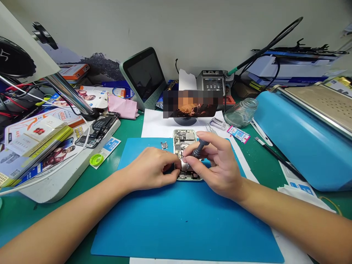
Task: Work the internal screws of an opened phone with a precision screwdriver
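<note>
Screwdriver (200, 146) clamped in grip of right hand (221, 163), tilted over opened phone (183, 145) at twelve o'clock on mat (176, 220). Left hand (153, 165) at phone's eight o'clock; its grip unclear. Advise screwdriver upright, pressure light.

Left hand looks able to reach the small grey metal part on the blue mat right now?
Probably yes: the small grey metal part lies just beyond the left hand with nothing visible between, though that hand must first leave the opened pale-green phone.
</note>
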Action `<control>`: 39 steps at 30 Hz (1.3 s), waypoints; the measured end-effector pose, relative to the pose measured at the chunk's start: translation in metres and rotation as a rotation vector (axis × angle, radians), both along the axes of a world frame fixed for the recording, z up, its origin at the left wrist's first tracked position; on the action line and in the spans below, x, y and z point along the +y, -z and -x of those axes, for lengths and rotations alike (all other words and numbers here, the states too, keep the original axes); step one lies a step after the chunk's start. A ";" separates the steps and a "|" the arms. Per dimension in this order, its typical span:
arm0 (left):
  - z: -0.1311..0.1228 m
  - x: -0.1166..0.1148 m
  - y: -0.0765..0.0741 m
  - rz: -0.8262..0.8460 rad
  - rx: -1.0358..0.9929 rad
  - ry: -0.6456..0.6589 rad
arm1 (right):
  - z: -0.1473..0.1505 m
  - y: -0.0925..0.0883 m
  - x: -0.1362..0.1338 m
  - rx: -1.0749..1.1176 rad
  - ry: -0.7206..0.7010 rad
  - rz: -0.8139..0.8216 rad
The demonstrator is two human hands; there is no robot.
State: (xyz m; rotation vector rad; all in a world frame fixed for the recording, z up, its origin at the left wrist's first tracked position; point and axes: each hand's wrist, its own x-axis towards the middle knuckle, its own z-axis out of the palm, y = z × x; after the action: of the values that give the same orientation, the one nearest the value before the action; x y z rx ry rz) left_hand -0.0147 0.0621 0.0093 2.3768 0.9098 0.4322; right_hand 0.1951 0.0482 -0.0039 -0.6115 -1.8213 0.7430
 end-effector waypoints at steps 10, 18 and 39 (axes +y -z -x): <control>0.000 0.000 0.000 0.007 -0.010 0.001 | 0.000 -0.001 -0.003 0.005 0.003 0.031; 0.000 -0.001 0.001 0.002 -0.021 -0.001 | 0.000 -0.001 -0.002 0.011 -0.027 0.023; 0.000 -0.003 0.003 -0.018 -0.045 0.014 | -0.002 0.004 0.000 0.014 -0.053 0.007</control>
State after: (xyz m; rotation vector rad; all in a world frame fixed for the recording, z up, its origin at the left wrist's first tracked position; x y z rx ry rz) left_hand -0.0143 0.0587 0.0062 2.3784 0.8719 0.4880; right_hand 0.1970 0.0485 -0.0084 -0.5629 -1.8293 0.7874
